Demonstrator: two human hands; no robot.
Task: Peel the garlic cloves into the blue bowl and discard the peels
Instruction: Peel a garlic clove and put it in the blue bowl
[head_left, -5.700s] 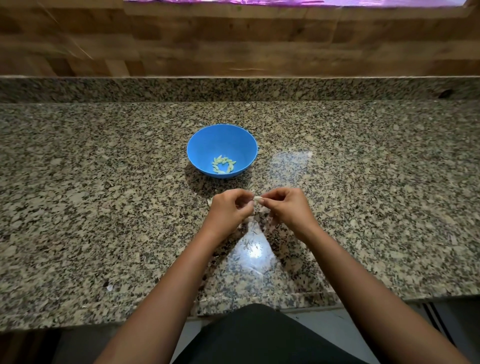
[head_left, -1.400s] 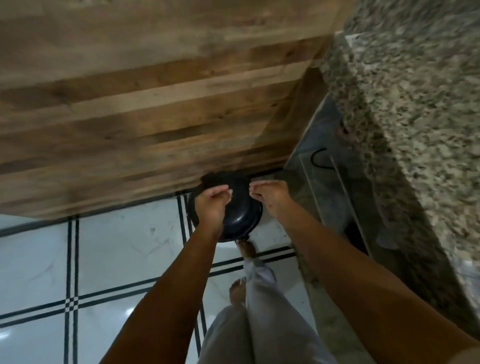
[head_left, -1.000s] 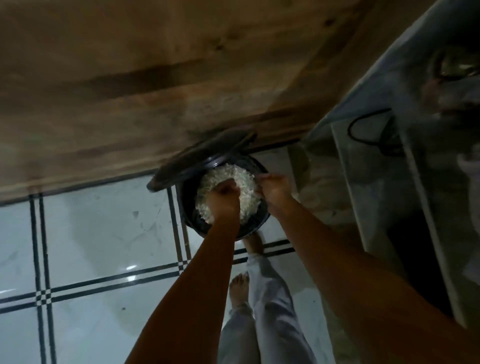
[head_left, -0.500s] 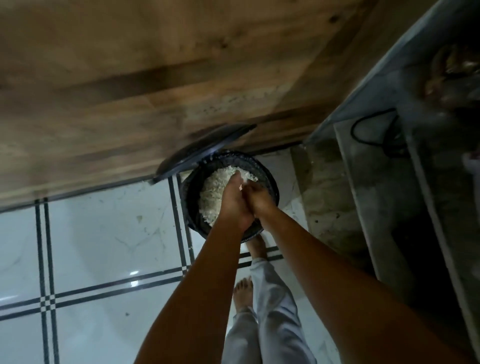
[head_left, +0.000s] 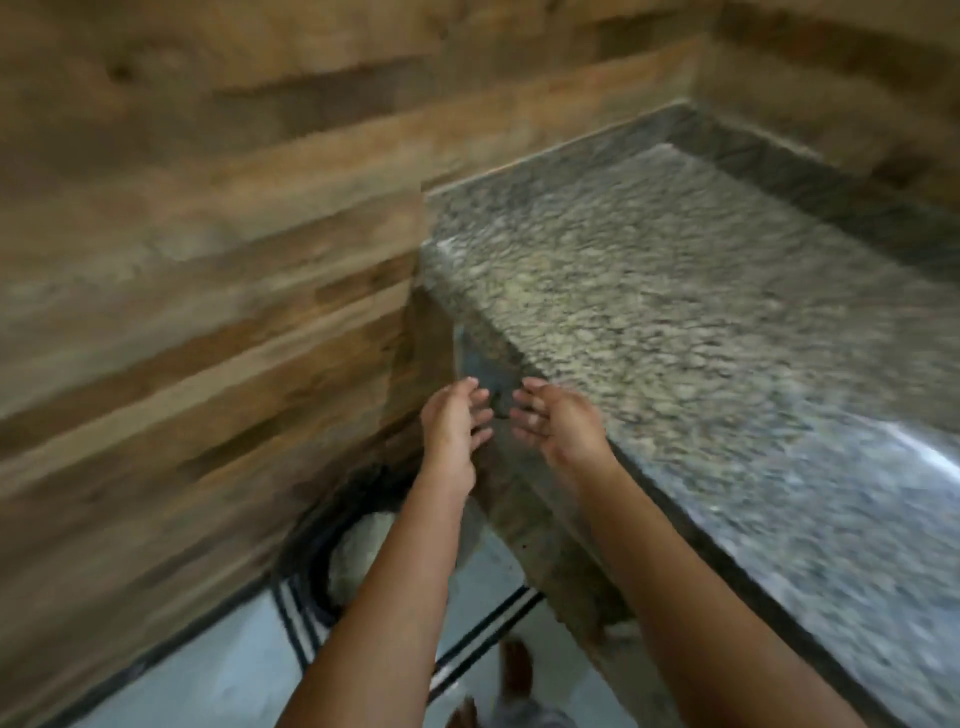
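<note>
Hovering near the granite tabletop corner, the left hand and right hand are spread and empty — seemingly free of peels; the black bin sits below on the floor, the blue bowl out of view

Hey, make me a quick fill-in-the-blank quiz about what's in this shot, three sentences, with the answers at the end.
1. Both hands, the left hand and the right hand, are open and hold ____.
2. The black bin stands on the ____, below the left forearm.
3. The speckled granite counter lies on the person's ____ side.

Missing words: nothing; floor; right
</note>
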